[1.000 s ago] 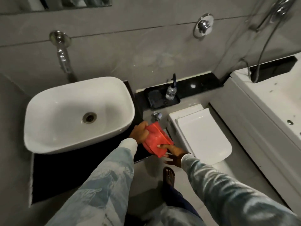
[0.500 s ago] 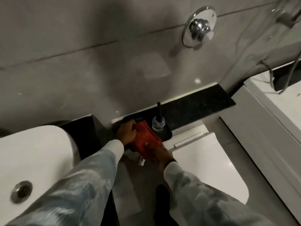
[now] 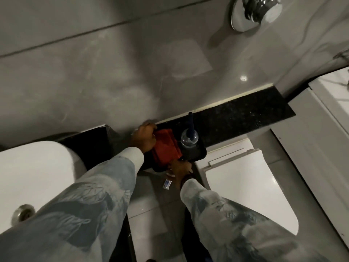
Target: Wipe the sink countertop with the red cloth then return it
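Cloth [image 3: 166,146], folded and red, is laid in a black tray [image 3: 196,154] on the dark ledge, beside a bottle [image 3: 189,138]; it is gripped between the left hand [image 3: 144,137] at its left edge and the right hand [image 3: 180,168] at its near end

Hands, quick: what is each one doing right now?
Left hand: closed on the far end of the red cloth, over the black tray.
Right hand: on the cloth's near end; grip cannot be told.

Both hands' fingers are hidden under the red cloth [image 3: 165,146].
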Motion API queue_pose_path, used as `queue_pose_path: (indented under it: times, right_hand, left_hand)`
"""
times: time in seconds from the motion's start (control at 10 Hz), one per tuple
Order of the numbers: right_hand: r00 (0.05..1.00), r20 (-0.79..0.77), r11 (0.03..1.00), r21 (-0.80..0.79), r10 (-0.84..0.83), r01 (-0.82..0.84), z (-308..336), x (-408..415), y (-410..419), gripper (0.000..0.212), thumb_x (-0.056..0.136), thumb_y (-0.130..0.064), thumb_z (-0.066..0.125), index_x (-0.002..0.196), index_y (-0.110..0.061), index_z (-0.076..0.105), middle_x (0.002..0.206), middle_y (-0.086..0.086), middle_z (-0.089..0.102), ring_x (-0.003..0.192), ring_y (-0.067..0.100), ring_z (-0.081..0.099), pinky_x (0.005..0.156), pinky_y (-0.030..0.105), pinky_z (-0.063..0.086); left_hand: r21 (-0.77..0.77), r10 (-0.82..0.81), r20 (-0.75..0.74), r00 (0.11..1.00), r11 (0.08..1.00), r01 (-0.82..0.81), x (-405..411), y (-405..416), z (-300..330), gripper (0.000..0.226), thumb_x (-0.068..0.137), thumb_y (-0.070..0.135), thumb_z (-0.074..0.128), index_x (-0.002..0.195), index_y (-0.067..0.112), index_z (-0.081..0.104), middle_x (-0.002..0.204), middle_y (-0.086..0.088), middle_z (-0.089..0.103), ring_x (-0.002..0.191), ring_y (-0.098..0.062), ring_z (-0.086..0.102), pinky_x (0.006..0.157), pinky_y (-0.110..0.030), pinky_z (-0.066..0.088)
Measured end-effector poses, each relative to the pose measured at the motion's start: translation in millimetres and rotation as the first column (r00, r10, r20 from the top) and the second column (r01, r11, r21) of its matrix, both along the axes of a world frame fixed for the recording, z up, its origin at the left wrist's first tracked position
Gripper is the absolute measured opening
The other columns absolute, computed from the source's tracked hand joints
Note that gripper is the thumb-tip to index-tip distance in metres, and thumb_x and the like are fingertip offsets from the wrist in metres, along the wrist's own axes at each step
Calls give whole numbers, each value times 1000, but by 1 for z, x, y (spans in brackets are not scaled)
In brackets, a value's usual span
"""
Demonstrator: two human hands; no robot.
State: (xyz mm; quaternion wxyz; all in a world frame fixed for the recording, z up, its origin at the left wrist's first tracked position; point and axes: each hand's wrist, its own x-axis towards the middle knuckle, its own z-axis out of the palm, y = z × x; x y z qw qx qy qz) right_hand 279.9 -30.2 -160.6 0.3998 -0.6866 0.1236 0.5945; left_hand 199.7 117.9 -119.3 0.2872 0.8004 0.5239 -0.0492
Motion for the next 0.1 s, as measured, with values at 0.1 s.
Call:
queue_pose_path:
  times: [0.1]
  right_hand:
    - [970, 188, 987, -73, 154, -143, 29, -2, -1, 52, 92, -23, 66, 138, 0, 63, 138, 23, 68, 121, 41, 71, 104, 51, 59]
  left_hand:
    - [73, -34, 18, 999, 997, 33, -15, -4, 34, 48, 93, 9, 52, 140, 15, 55, 154, -10, 48, 139, -34, 48, 116, -47, 43]
